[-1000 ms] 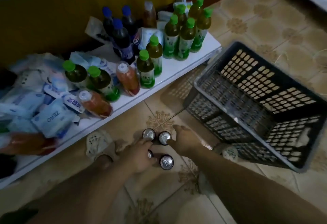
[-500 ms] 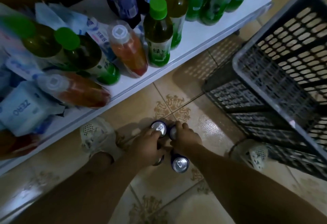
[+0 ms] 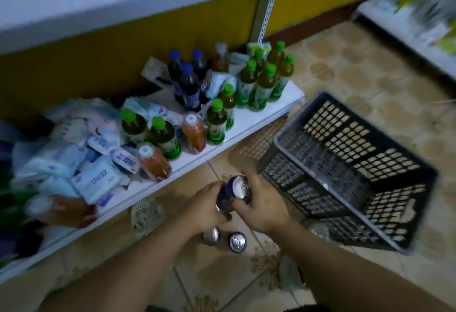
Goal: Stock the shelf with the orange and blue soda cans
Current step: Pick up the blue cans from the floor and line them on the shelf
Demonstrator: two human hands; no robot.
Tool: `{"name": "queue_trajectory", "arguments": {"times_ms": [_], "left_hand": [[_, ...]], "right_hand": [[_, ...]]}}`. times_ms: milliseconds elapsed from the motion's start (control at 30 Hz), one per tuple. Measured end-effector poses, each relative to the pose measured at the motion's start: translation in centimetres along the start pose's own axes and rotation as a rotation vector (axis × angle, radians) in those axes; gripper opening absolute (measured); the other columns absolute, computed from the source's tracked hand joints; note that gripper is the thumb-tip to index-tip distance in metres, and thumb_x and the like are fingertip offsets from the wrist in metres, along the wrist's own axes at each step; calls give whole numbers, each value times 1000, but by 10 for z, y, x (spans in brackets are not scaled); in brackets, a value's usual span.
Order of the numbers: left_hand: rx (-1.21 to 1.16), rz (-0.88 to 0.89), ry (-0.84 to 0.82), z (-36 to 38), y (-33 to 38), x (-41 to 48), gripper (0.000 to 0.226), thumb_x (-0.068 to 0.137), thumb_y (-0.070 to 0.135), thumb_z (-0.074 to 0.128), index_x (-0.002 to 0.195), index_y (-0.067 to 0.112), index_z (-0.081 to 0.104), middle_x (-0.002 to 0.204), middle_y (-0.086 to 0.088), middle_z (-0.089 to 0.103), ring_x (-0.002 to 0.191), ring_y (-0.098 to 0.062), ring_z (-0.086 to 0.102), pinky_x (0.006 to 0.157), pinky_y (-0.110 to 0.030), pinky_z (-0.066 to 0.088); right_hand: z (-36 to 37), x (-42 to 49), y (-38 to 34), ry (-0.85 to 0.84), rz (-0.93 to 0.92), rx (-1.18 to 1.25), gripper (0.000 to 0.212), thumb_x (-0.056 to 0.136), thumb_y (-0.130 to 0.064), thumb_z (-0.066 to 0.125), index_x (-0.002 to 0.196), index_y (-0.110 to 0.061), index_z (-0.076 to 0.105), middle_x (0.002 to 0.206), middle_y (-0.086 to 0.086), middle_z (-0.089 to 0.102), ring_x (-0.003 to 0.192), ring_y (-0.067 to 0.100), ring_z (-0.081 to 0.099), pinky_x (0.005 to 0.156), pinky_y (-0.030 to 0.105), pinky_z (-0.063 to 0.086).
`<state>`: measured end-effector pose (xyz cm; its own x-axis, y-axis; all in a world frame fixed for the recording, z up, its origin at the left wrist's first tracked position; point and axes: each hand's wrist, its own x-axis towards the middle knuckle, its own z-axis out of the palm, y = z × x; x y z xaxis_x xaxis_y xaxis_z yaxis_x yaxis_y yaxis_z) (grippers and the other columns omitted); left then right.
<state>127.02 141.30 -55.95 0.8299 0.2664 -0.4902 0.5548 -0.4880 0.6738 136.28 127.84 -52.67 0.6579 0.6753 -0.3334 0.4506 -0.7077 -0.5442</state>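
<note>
Blue soda can [image 3: 233, 188]: silver lid and pull tab face the camera, tilted, held clear of the floor [image 3: 197, 274], gripped between left hand [image 3: 204, 209] and right hand [image 3: 261, 203]; cannot tell whether another can sits behind it in the grip. Two more cans stand upright on the tiles just below the hands, close together: a second blue can [image 3: 238, 242] in full view, and a silver-topped can [image 3: 211, 235] half hidden under the left hand, colour unclear. Low white shelf [image 3: 259, 119] lies beyond, apart from all three.
</note>
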Motion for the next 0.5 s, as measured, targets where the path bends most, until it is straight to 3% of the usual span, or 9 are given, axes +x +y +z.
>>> {"name": "queue_trajectory", "arguments": {"times_ms": [133,267,367,500], "left_hand": [[-135,116,119,-43,45,-55,77,73,25,77,140,24,39,134,4,53,121,-14,53,102,-30,44],[-313,255,262,-94,87,-117,70,75,11,79,124,42,39,117,20,57,105,9,56,87,-14,47],[-417,282,330,-134,106,-160,63,75,8,79,118,38,44,114,9,62,99,-4,62,85,-25,54],[-382,301,505,-186,117,-218,69,74,14,81,126,31,38,112,18,56,97,3,57,75,-11,49]], "right_hand": [[-58,-33,-60,157,-131,56,76,76,-57,52,141,-23,36,123,6,58,109,24,54,86,33,45],[-114,-62,-130,264,-275,137,59,88,-47,60,138,-23,40,116,-2,55,102,18,54,78,31,43],[-146,-80,-184,306,-377,160,58,89,-51,55,138,-24,40,122,-1,57,104,20,56,80,35,47],[-175,-100,-256,314,-483,135,47,87,-56,50,122,-23,45,98,-4,57,91,21,58,75,39,51]]}}
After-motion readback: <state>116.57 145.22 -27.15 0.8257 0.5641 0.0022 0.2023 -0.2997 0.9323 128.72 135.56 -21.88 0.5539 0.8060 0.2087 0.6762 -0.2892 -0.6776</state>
